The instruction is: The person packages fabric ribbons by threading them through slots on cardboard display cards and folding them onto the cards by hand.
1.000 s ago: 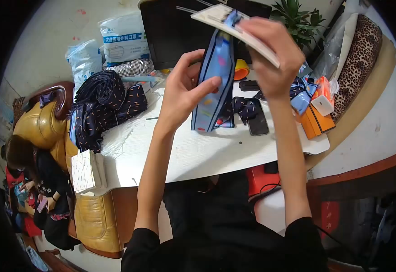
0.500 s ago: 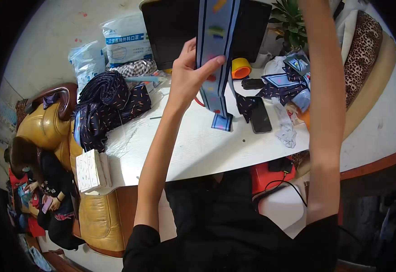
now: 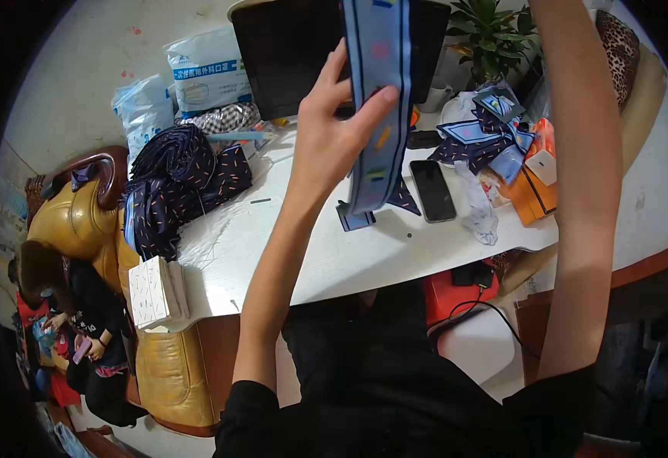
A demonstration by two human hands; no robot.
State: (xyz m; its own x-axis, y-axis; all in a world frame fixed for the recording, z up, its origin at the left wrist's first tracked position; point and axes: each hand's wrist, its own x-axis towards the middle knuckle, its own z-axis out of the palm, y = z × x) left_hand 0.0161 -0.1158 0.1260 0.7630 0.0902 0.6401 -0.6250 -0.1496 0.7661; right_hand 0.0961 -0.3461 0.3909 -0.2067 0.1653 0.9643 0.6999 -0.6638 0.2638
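Observation:
A long light-blue fabric strip (image 3: 380, 57) with dark edge lines and coloured patches hangs upright over the middle of the white table (image 3: 311, 259). My left hand (image 3: 338, 118) grips it from the left, thumb across its front and fingers behind. The strip's top runs out of the frame, and its lower end folds near the table surface. My right arm reaches up past the top right edge, so my right hand is out of view. To the strip's right lies a black phone (image 3: 432, 191), with a dark patterned piece of fabric beside it.
Dark patterned fabric (image 3: 173, 164) is piled at the left, above a stack of cream pieces (image 3: 150, 291). A monitor (image 3: 288, 57) stands behind. At the right are scarves (image 3: 475, 137), an orange box (image 3: 531, 197) and a plant (image 3: 494, 42). A seated person (image 3: 93, 328) holds a phone at far left.
My left hand has moved slightly right and up along with the strip, whose lower end now hangs differently. My right arm has swung to the right, uncovering the orange box.

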